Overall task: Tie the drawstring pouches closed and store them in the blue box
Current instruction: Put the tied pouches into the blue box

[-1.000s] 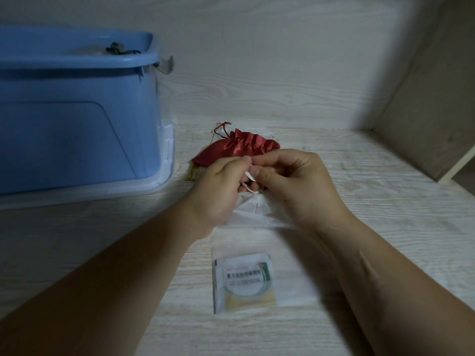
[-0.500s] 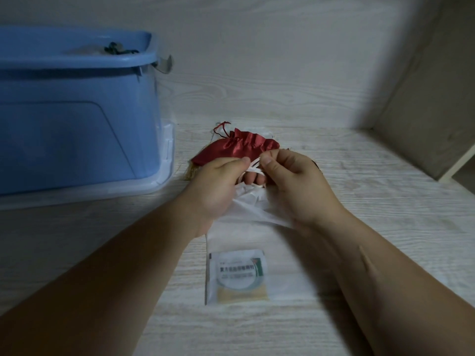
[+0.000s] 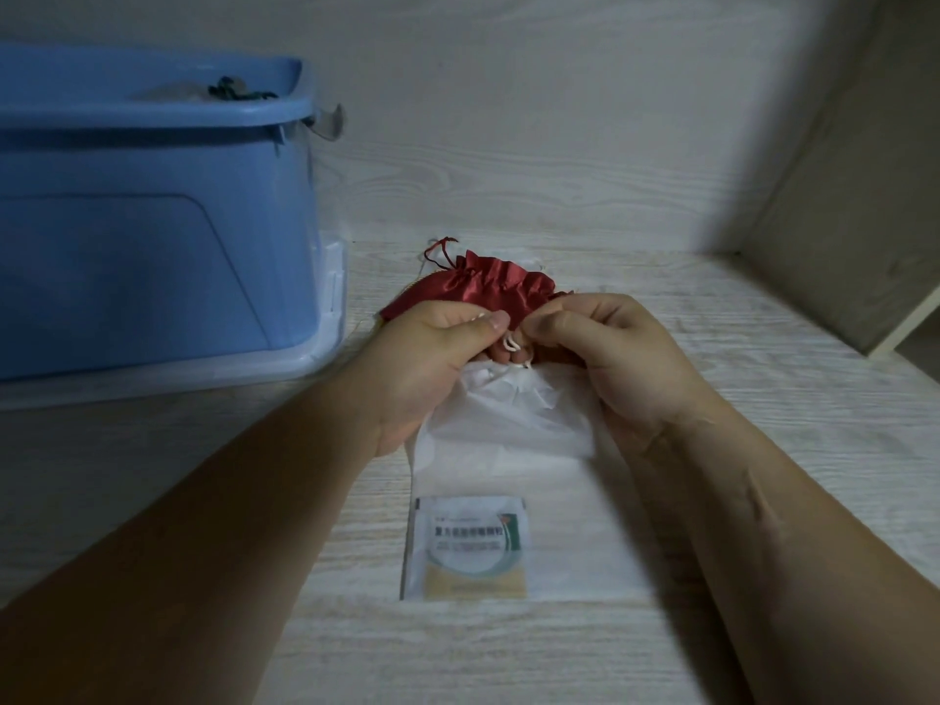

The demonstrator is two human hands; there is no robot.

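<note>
Head view looks down on both my forearms meeting over the white pouch (image 3: 508,419), which lies on the counter (image 3: 773,450) with its gathered mouth raised towards my fingers. My left grip (image 3: 432,358) and right grip (image 3: 610,353) each pinch the white drawstring (image 3: 512,343), thumb against forefinger, and the cord loops between them just above the pouch's neck. Through the sheer fabric a printed sachet (image 3: 470,547) shows at the pouch's bottom end.

I judge I am midway through the knot on this pouch. The mouth looks drawn in, but I cannot tell whether the loop is snug. Next I need to pull the two ends apart evenly to seat the knot without straining the thin fabric. Then I carry the pouch over to the blue box (image 3: 152,256) on my left, where something dark sits near the rim. A red pouch (image 3: 488,290) lies just behind my hands, partly hidden. Its mouth looks gathered, so it probably only needs storing.
</note>
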